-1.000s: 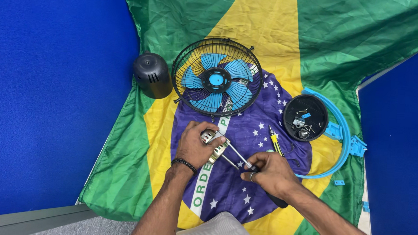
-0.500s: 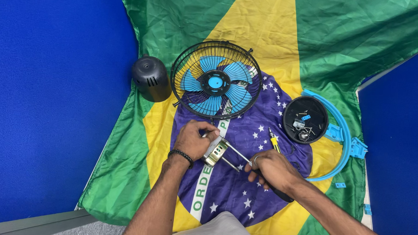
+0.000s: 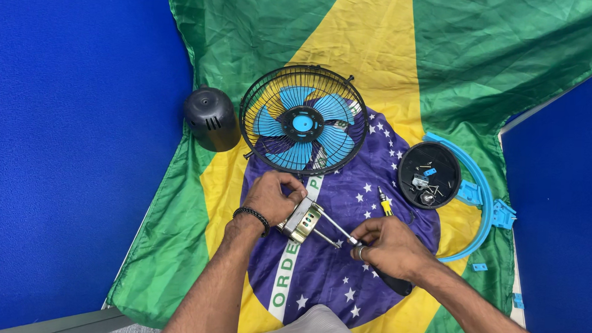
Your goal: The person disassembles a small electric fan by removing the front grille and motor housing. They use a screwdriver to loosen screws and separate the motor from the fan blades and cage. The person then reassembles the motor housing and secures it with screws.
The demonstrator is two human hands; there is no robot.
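My left hand [image 3: 272,197] grips a small metal fan motor [image 3: 301,221] just above the flag-covered surface. My right hand [image 3: 387,245] holds a screwdriver [image 3: 397,284] with a black handle; its metal shaft [image 3: 336,227] reaches to the motor's side. A second thin rod sticks out of the motor toward my right hand. A black wire fan cage with blue blades [image 3: 303,119] lies just beyond my hands. A yellow-handled small screwdriver [image 3: 385,203] rests on the cloth to the right of the motor.
A black motor housing cap [image 3: 211,118] stands left of the cage. A round black lid [image 3: 429,175] holding screws and small parts sits at the right, beside a curved blue plastic bracket [image 3: 484,201]. Green, yellow and blue flag cloth [image 3: 394,51] covers the surface, with blue walls around.
Both hands have shifted slightly down and right with the motor and the screwdriver. The grip on each is the same. The fan cage and other parts have not moved.
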